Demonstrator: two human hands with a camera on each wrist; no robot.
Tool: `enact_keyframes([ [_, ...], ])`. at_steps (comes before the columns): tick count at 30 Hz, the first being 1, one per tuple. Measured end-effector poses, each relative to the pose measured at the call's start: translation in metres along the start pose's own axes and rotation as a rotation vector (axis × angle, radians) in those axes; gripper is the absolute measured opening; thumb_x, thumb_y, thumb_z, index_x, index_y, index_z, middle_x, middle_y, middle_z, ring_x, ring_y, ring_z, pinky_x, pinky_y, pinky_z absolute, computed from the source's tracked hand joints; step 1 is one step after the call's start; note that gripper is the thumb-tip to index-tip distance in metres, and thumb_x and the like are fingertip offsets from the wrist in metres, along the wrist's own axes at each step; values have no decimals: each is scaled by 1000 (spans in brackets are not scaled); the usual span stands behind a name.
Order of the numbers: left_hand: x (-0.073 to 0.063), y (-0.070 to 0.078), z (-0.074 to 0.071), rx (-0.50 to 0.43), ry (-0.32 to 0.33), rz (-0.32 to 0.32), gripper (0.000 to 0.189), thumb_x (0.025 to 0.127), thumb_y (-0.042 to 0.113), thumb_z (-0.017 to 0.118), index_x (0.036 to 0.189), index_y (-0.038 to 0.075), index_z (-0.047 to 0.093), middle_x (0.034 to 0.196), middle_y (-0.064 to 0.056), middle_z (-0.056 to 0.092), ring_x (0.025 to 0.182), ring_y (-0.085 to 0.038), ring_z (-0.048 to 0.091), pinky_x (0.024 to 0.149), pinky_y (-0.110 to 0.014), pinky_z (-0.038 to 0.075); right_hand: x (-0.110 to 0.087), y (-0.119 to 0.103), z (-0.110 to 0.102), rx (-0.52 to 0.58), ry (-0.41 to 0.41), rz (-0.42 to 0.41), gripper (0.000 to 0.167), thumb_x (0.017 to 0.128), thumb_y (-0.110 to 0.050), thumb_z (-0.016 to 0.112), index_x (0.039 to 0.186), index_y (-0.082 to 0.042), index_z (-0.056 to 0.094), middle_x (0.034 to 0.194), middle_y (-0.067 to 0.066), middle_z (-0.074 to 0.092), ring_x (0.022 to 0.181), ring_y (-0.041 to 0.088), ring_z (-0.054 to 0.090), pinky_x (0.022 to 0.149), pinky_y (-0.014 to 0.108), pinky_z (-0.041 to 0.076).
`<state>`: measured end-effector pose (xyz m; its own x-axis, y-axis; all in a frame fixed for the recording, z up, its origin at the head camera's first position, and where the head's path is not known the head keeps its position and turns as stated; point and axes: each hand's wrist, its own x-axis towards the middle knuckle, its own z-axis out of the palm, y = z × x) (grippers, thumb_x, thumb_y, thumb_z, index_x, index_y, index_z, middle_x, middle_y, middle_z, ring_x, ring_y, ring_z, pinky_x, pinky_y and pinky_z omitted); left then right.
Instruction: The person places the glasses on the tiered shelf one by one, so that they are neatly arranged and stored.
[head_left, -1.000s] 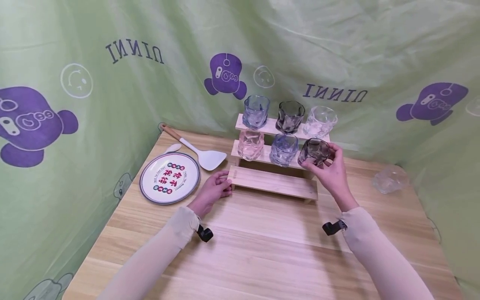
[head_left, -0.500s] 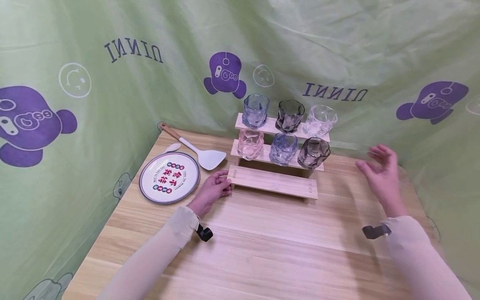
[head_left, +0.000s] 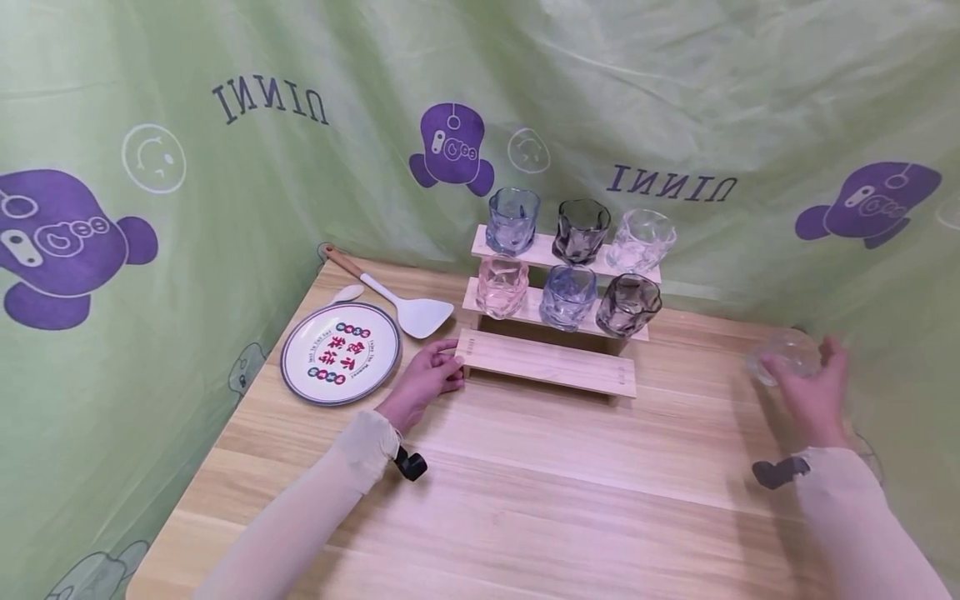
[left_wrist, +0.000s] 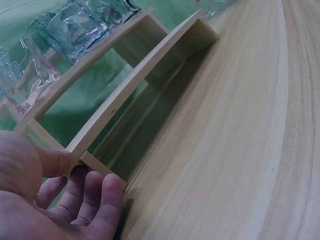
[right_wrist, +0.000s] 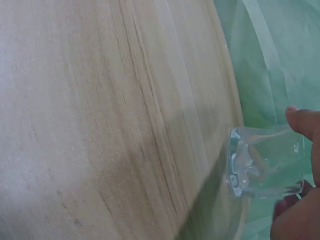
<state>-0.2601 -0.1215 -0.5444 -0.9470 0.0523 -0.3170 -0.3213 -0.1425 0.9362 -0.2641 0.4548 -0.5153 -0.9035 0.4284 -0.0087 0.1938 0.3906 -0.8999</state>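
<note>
My left hand (head_left: 422,385) holds the near left corner of a stepped wooden rack (head_left: 547,364). In the left wrist view its thumb lies on the lowest step (left_wrist: 125,90), with the fingers curled underneath. At the table's right side my right hand (head_left: 813,392) is around a clear glass tumbler (head_left: 787,352). Thumb and fingers are spread on either side of this tumbler (right_wrist: 267,160) near its rim; firm contact cannot be told. On the middle step stand a pink glass (head_left: 502,288), a blue glass (head_left: 568,298) and a smoky grey glass (head_left: 628,305).
The top step carries a blue glass (head_left: 513,222), a dark grey glass (head_left: 581,232) and a clear glass (head_left: 641,242). Left of the rack lie a printed plate (head_left: 341,354), a white spatula (head_left: 423,317) and a small white spoon (head_left: 347,293). Green curtain surrounds the wooden table (head_left: 525,500).
My right hand has let go of the smoky grey glass on the middle step and moved right to the clear tumbler. The left hand has stayed at the rack's corner.
</note>
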Motion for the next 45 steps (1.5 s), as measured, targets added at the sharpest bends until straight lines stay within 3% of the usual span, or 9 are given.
enact_keyframes([
  [7, 0, -1, 1, -4, 4, -1, 46, 100, 2, 62, 143, 4, 48, 109, -14, 57, 90, -23, 60, 85, -37, 61, 5, 4, 0, -83, -7, 25, 107, 92, -41, 75, 162, -20, -3, 164, 20, 4, 148, 38, 11, 123, 51, 15],
  [12, 2, -2, 0, -12, 3, 4, 46, 99, 1, 62, 144, 4, 48, 108, -14, 57, 89, -22, 60, 84, -36, 61, 5, 11, -3, -98, -118, 9, 109, 93, -43, 73, 162, -17, -7, 164, 28, -1, 147, 46, 9, 122, 58, 11],
  [19, 2, -2, 0, -11, 2, 9, 46, 99, 2, 62, 143, 4, 49, 107, -13, 57, 88, -22, 60, 83, -36, 61, 5, 16, -3, -81, -171, 42, 108, 91, -43, 76, 163, -20, -1, 162, 29, 7, 144, 47, 17, 120, 61, 19],
  [24, 2, -1, 0, -12, 3, 3, 46, 99, 2, 63, 143, 4, 49, 106, -13, 57, 88, -22, 60, 85, -36, 61, 3, 18, -1, -116, -192, 10, 103, 92, -43, 74, 163, -16, 5, 159, 29, 13, 138, 47, 22, 116, 65, 22],
  [31, 0, 0, 1, -4, 9, 1, 45, 99, 1, 62, 143, 4, 50, 107, -13, 57, 89, -22, 60, 84, -37, 61, -1, 22, 2, -55, -198, 19, 98, 94, -40, 74, 163, -22, 6, 163, 21, 15, 142, 36, 24, 121, 47, 24],
  [39, 0, -1, 1, -8, 3, 5, 45, 99, 1, 63, 142, 4, 50, 106, -13, 57, 88, -22, 60, 83, -36, 61, -9, 22, 2, -105, -234, -31, 96, 95, -43, 71, 163, -25, 6, 160, 26, 20, 139, 40, 28, 117, 61, 24],
  [45, 1, 0, 1, -9, 0, 1, 46, 99, 1, 62, 143, 4, 49, 107, -13, 56, 88, -22, 60, 84, -36, 61, -9, 26, -1, -166, -244, -84, 90, 97, -41, 68, 163, -23, 10, 154, 28, 26, 131, 40, 31, 116, 62, 25],
])
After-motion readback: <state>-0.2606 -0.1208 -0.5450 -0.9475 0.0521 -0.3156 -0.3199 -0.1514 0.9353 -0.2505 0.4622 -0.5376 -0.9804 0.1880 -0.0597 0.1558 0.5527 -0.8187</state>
